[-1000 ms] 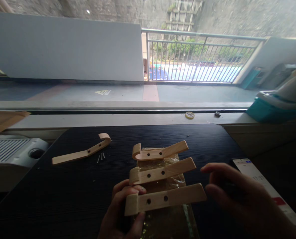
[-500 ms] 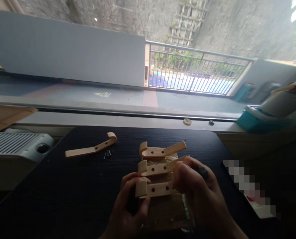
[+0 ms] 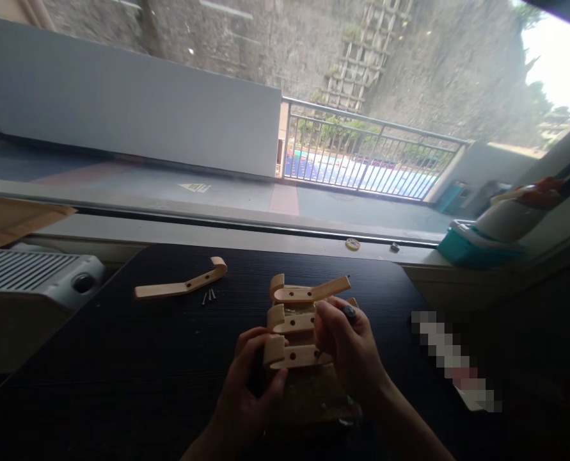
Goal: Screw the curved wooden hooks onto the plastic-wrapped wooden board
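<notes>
Three pale wooden hooks, each with a curled end and two dark holes, lie in a row across a brown piece wrapped in clear plastic (image 3: 308,397). My left hand (image 3: 249,378) is closed round the curled end of the nearest wooden hook (image 3: 301,356), thumb in front and fingers behind. My right hand (image 3: 349,346) is closed on a slim tool with a dark end (image 3: 349,312), at that hook's right-hand hole. Most of the tool is hidden in my fist. Behind are the middle hook (image 3: 301,322) and the far hook (image 3: 301,294).
On the black table (image 3: 145,358), a fourth wooden hook (image 3: 169,289) lies at the back left beside several small screws (image 3: 208,296). A blurred-out flat item (image 3: 450,362) is at the right. A tape roll (image 3: 352,244) and a teal box (image 3: 476,246) stand on the windowsill.
My right hand has shifted left along the nearest hook to its right-hand hole, and the tool's dark end has moved with it. My left hand keeps its hold.
</notes>
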Motion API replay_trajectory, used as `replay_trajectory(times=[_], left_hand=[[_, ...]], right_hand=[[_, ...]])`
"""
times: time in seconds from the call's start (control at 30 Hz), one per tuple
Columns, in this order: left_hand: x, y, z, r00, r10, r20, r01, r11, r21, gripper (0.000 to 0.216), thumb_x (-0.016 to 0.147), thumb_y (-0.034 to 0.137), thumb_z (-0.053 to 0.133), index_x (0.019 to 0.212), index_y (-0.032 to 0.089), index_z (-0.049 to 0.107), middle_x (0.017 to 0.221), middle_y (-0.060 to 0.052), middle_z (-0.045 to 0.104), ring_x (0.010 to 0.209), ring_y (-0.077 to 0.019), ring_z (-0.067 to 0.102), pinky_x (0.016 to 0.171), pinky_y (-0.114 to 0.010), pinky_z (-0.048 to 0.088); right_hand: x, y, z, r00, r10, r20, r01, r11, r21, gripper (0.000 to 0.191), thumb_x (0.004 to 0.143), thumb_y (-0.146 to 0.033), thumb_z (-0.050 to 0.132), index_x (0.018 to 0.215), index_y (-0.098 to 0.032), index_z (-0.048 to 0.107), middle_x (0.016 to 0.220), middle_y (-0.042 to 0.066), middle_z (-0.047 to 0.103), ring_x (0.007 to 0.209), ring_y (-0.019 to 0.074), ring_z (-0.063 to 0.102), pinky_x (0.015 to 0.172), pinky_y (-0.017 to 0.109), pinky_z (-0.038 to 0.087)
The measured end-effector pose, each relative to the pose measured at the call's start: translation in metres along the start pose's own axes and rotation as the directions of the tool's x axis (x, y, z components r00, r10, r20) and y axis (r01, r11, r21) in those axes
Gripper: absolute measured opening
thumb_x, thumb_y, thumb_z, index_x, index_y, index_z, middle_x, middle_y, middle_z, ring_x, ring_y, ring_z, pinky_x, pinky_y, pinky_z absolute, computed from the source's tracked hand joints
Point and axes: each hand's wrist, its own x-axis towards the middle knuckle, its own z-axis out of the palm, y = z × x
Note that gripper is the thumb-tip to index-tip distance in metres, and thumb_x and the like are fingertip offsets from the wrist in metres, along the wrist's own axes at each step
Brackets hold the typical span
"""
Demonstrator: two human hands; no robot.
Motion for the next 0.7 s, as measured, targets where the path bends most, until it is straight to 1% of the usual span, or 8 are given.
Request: replay_trajectory(times=[0.1, 0.3, 0.43, 0.5, 0.63, 0.7], left_hand=[[0.000, -0.001, 0.000, 1.000, -0.007, 0.012, 0.007, 1.000, 0.010, 0.031, 0.076, 0.019, 0.058, 0.106, 0.022, 0.050, 0.112, -0.008, 0.053, 0.110, -0.0229, 0.052, 0.089, -0.035, 0.049], [-0.002, -0.003, 0.000, 0.999, -0.018, 0.030, 0.018, 1.000, -0.007, 0.032, 0.077, 0.019, 0.057, 0.108, 0.023, 0.048, 0.115, -0.008, 0.048, 0.110, -0.0228, 0.052, 0.091, -0.037, 0.048], [-0.002, -0.004, 0.001, 1.000, -0.010, 0.024, 0.010, 1.000, -0.009, 0.033, 0.076, 0.018, 0.058, 0.107, 0.023, 0.048, 0.114, -0.009, 0.050, 0.111, -0.0237, 0.050, 0.090, -0.038, 0.048], [-0.002, -0.004, 0.001, 1.000, -0.014, 0.023, 0.014, 1.000, -0.013, 0.034, 0.075, 0.019, 0.058, 0.107, 0.022, 0.049, 0.114, -0.009, 0.051, 0.113, -0.0243, 0.050, 0.090, -0.039, 0.048], [0.000, -0.003, 0.000, 0.999, -0.033, 0.024, 0.034, 0.999, -0.028, 0.032, 0.075, 0.020, 0.059, 0.106, 0.021, 0.052, 0.114, -0.009, 0.052, 0.113, -0.0245, 0.050, 0.091, -0.038, 0.048], [0.001, -0.002, 0.000, 0.999, -0.034, 0.005, 0.034, 0.999, -0.031, 0.031, 0.074, 0.022, 0.059, 0.105, 0.021, 0.053, 0.113, -0.009, 0.053, 0.112, -0.0244, 0.052, 0.090, -0.038, 0.048]], right_hand=[[0.000, -0.001, 0.002, 1.000, 0.000, 0.014, 0.001, 0.999, -0.039, 0.036, 0.080, -0.036, 0.057, 0.054, -0.019, 0.037, 0.045, -0.008, 0.034, 0.041, 0.0049, 0.027, 0.040, 0.021, 0.023], [-0.001, -0.010, 0.006, 0.995, 0.026, 0.097, -0.001, 0.970, -0.242, 0.036, 0.078, -0.030, 0.056, 0.049, -0.018, 0.038, 0.046, -0.006, 0.037, 0.043, 0.0056, 0.031, 0.042, 0.021, 0.025], [-0.002, -0.011, 0.004, 0.992, 0.049, 0.114, -0.020, 0.968, -0.248, 0.036, 0.078, -0.031, 0.055, 0.049, -0.018, 0.037, 0.046, -0.006, 0.037, 0.042, 0.0055, 0.030, 0.041, 0.021, 0.024], [-0.001, -0.008, 0.003, 0.992, 0.031, 0.125, 0.001, 0.970, -0.243, 0.037, 0.078, -0.031, 0.055, 0.049, -0.019, 0.036, 0.045, -0.007, 0.035, 0.042, 0.0055, 0.029, 0.040, 0.021, 0.023], [0.000, -0.002, 0.001, 0.997, -0.014, 0.077, 0.028, 0.983, -0.179, 0.037, 0.081, -0.033, 0.051, 0.050, -0.019, 0.037, 0.044, -0.007, 0.034, 0.041, 0.0058, 0.029, 0.041, 0.022, 0.025], [-0.001, -0.002, 0.002, 0.997, -0.021, 0.079, 0.035, 0.981, -0.192, 0.037, 0.081, -0.033, 0.052, 0.050, -0.019, 0.036, 0.045, -0.007, 0.034, 0.042, 0.0057, 0.029, 0.042, 0.022, 0.025]])
